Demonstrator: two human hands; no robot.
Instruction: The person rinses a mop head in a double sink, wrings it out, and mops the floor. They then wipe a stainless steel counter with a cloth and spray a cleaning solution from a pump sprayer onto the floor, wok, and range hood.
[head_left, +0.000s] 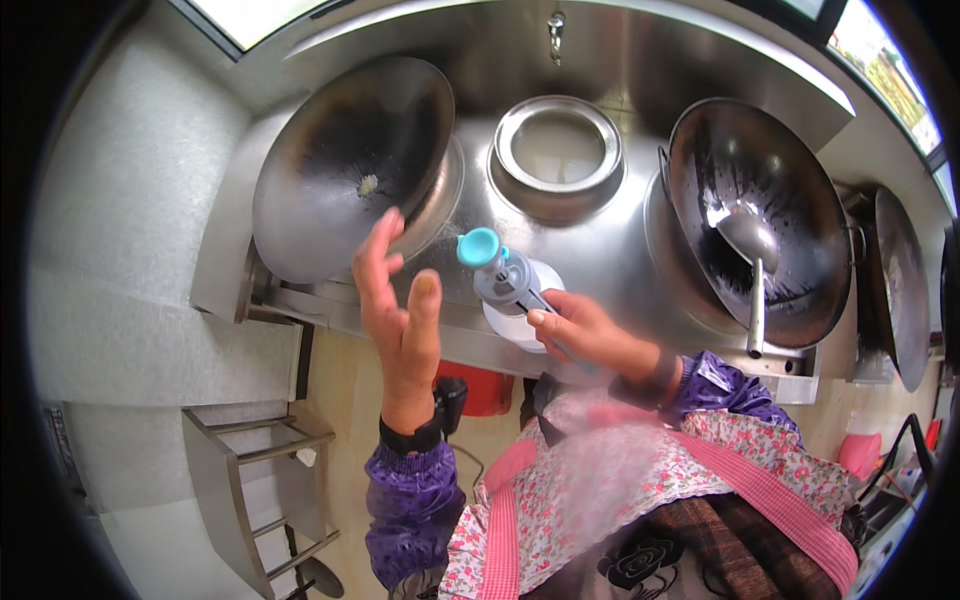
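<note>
My right hand (592, 332) grips the dark handle of a grey plastic kitchen gadget (506, 289) with a round turquoise cap (478, 247). Its exact kind cannot be told. Under the gadget is a white round base or dish (517, 334), over the front edge of the steel counter. My left hand (400, 300) is raised to the left of the gadget, palm partly turned inward, fingers apart and holding nothing; its fingertips are a little blurred. Beyond the left fingers a large wok (322, 180) leans, with a pale bit of residue at its middle.
On the right, a second wok (795, 180) holds a steel ladle (750, 240). A steel pot (559, 142) of cloudy liquid is set into the steel counter (600, 247), below a tap (556, 34). A steel rack (255, 480) and a red container (480, 397) stand low.
</note>
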